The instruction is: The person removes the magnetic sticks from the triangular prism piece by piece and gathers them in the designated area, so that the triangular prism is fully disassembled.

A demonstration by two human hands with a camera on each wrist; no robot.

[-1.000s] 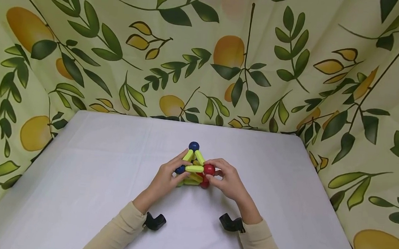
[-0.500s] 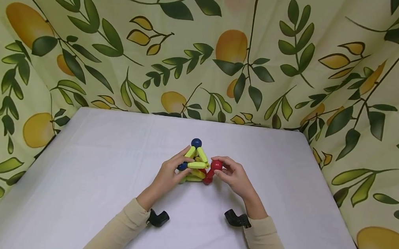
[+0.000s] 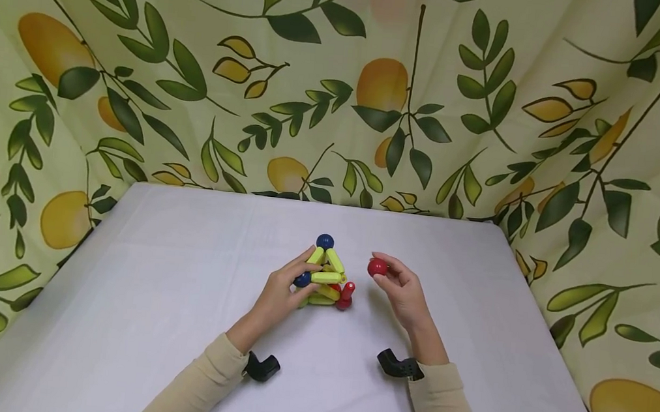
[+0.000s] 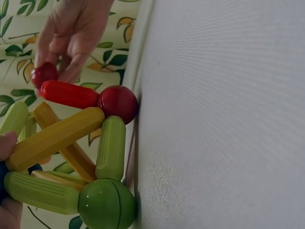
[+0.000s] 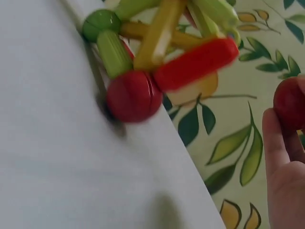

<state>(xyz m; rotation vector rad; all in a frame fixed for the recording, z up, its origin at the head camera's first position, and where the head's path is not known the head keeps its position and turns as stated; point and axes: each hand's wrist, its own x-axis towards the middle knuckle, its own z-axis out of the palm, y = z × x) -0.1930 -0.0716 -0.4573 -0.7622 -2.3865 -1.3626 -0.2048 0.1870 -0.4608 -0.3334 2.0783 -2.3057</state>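
Note:
A toy frame of rods and balls stands on the table, with lime rods (image 3: 326, 277), yellow rods (image 4: 57, 137), a green ball (image 4: 107, 205) at a lower corner and a blue ball (image 3: 325, 241) at the top. My left hand (image 3: 271, 302) grips the frame at its left blue ball (image 3: 302, 279). Off to the right, my right hand (image 3: 407, 298) pinches a red ball (image 3: 377, 267) between thumb and fingertips, apart from the frame. A red rod (image 4: 71, 94) sticks up from the lower red ball (image 4: 119, 104), its upper end bare. One front lime rod also ends free.
A white cloth covers the table (image 3: 182, 284). Behind it and at both sides hangs a curtain (image 3: 314, 119) with leaves and oranges. Black camera mounts sit at the left wrist (image 3: 262, 367) and at the right wrist (image 3: 400, 365).
The red ball has come off the lime rod and then off the red rod, and my right hand has carried it to the right. My left hand keeps its grip on the frame.

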